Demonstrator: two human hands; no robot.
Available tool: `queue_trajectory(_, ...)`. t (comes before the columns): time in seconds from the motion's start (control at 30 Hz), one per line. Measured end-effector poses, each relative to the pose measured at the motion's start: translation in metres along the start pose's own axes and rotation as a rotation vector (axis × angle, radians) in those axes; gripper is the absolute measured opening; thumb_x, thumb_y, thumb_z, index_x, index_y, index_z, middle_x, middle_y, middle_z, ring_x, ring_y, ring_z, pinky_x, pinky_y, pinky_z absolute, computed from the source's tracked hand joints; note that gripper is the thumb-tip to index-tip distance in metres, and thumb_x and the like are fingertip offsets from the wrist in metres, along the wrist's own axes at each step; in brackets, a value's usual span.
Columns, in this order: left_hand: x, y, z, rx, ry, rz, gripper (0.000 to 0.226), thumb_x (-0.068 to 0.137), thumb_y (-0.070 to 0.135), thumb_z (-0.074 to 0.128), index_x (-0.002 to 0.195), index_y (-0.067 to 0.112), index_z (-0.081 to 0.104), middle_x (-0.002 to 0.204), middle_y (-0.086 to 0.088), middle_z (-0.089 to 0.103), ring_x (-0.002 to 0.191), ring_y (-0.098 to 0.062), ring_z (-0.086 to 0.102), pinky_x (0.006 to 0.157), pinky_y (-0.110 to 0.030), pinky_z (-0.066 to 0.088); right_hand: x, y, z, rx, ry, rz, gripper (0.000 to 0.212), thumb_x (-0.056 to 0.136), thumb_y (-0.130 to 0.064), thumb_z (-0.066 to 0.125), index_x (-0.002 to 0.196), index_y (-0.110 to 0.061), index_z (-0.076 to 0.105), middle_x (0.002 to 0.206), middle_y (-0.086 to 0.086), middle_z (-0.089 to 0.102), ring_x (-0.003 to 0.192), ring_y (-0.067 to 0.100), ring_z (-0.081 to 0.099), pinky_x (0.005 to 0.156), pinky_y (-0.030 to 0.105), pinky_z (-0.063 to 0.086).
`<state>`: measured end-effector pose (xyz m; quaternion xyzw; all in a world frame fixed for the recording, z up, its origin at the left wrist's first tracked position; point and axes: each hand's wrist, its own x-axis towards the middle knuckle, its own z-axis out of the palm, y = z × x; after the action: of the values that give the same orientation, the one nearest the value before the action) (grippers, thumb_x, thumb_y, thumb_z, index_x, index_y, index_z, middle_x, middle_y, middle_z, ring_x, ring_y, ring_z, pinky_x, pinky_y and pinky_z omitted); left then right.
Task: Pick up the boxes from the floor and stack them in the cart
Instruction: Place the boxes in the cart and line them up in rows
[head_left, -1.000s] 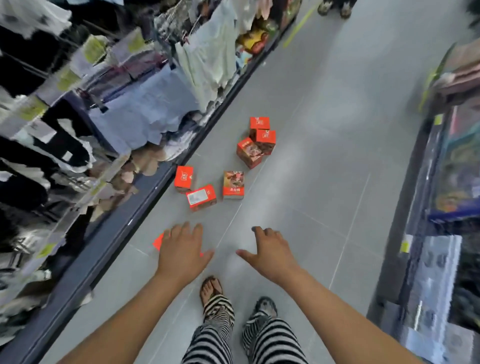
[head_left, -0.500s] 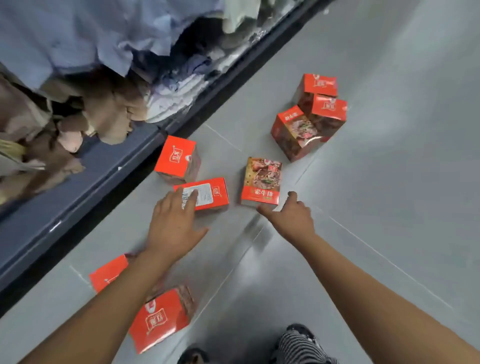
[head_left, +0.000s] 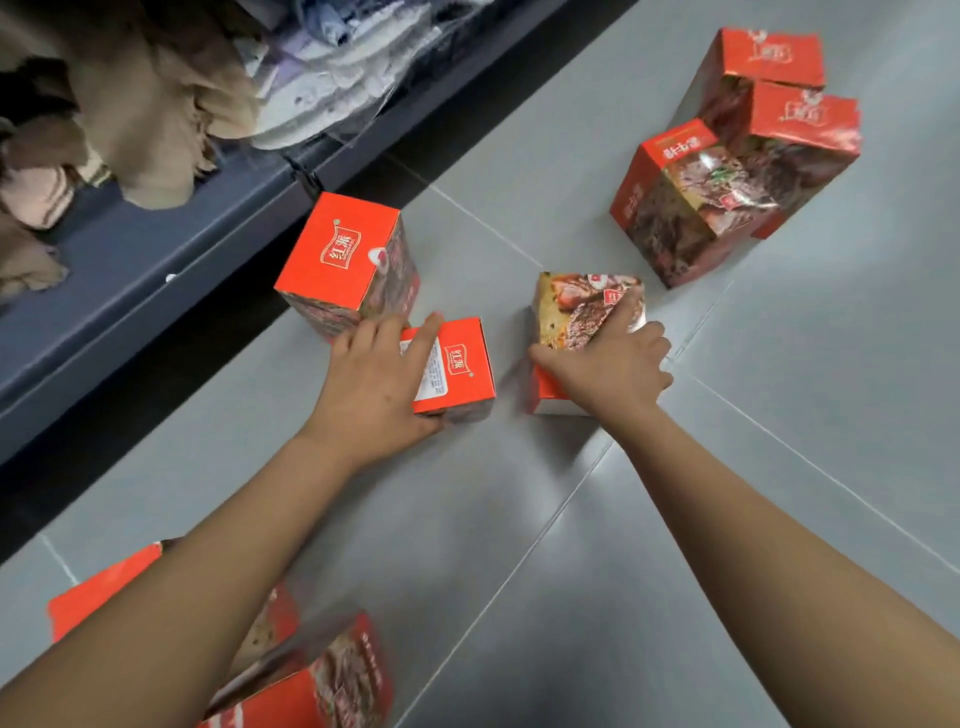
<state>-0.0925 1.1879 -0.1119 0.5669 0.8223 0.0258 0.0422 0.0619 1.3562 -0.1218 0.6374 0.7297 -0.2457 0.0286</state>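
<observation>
Floor: we look down on grey floor tiles (head_left: 675, 519). A dark shelf base (head_left: 156, 291) holding folded garments (head_left: 156, 104) runs just behind the upright box (head_left: 345, 265).
Label box (head_left: 460, 364): lies flat on the floor, just in front of the upright box, white label facing up.
Left hand (head_left: 374, 384): rests on the label box, fingers nearly straight and spread across its top, thumb against its near side.
Picture box (head_left: 576, 312): on the floor to the right of the upright box, apart from it, meat photo facing up.
Right hand (head_left: 608, 369): grips the picture box, with the thumb on one side, the forefinger across the top and the other fingers curled over the far edge.
Three-box cluster (head_left: 727, 171): well right of the upright box and farther from us, its boxes touching one another.
Near boxes (head_left: 322, 680): well nearer us than the upright box, partly hidden by our left forearm.
</observation>
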Motion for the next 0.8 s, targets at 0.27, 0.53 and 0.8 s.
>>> queue_trajectory(0.27, 0.0, 0.001, -0.004, -0.003, -0.057, -0.086, 0.102, 0.062, 0.058, 0.075, 0.145, 0.017, 0.033, 0.123, -0.015, 0.05, 0.11, -0.036, 0.051, 0.089, -0.046, 0.039, -0.011, 0.025, 0.0, 0.02, 0.016, -0.229, 0.119, 0.056, -0.067, 0.068, 0.15, -0.025, 0.01, 0.125, 0.01, 0.039, 0.123, 0.032, 0.036, 0.097, 0.049, 0.036)
queue_trajectory(0.53, -0.059, 0.013, -0.075, -0.222, -0.151, -0.375, 0.109, 0.056, 0.067, 0.067, 0.148, 0.027, 0.024, 0.121, -0.008, 0.05, 0.113, -0.032, 0.048, 0.094, -0.044, 0.037, -0.08, 0.034, -0.062, 0.324, -0.227, -0.201, 0.118, 0.049, -0.069, 0.067, 0.149, -0.038, 0.012, 0.121, 0.002, 0.043, 0.123, 0.023, 0.039, 0.105, 0.045, 0.039)
queue_trajectory(0.8, -0.139, 0.038, -0.271, -0.328, -0.156, -0.546, 0.11, 0.063, 0.061, 0.078, 0.15, 0.025, 0.021, 0.132, -0.008, 0.045, 0.124, -0.028, 0.042, 0.105, -0.047, 0.032, -0.2, -0.003, -0.219, 0.303, -0.37, -0.263, 0.115, 0.054, -0.07, 0.067, 0.149, -0.038, 0.011, 0.127, 0.001, 0.042, 0.123, 0.022, 0.042, 0.103, 0.044, 0.042)
